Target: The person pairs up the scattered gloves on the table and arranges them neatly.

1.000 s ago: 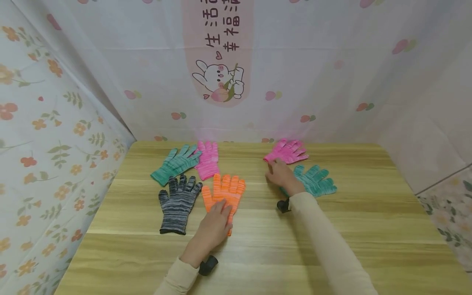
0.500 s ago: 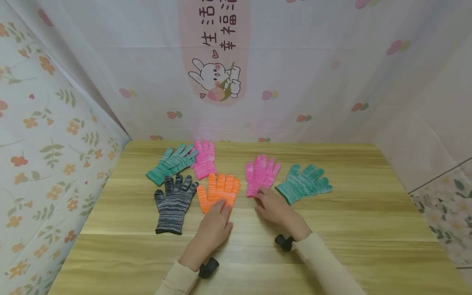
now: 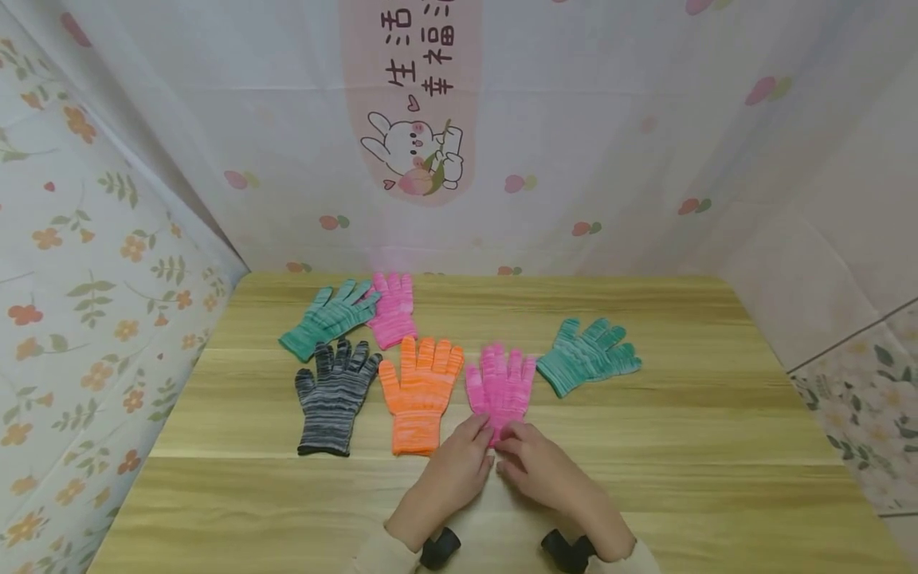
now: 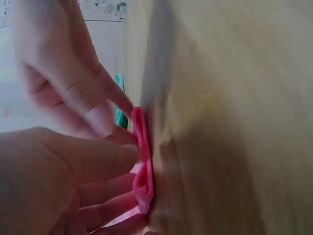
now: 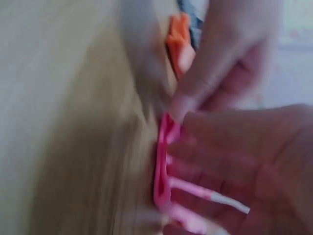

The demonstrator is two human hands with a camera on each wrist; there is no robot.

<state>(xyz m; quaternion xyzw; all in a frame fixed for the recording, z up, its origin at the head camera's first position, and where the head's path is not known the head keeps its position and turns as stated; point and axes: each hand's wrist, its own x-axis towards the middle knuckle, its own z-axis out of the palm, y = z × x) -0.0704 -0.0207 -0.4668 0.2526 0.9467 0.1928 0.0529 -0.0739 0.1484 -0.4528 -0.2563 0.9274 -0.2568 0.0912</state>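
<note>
While two gloves lie straight, the near pink glove (image 3: 500, 383) occupies both hands

Head view: the grey glove (image 3: 331, 402) and orange glove (image 3: 420, 391) look settled in a front row; the pink one, beside the orange, seems nearly so. Farther back, two teal gloves (image 3: 588, 356) and the far pink glove (image 3: 392, 315) appear unarranged.

Left wrist: the left hand (image 3: 457, 464) seems to pinch the pink cuff.

Right wrist: the right hand (image 3: 541, 469) touches it; whether gripping, I cannot tell.

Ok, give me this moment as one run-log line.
left hand: touching near pink glove; right hand: touching it too; orange glove: left of it; left green glove: overlapping far pink glove
</note>
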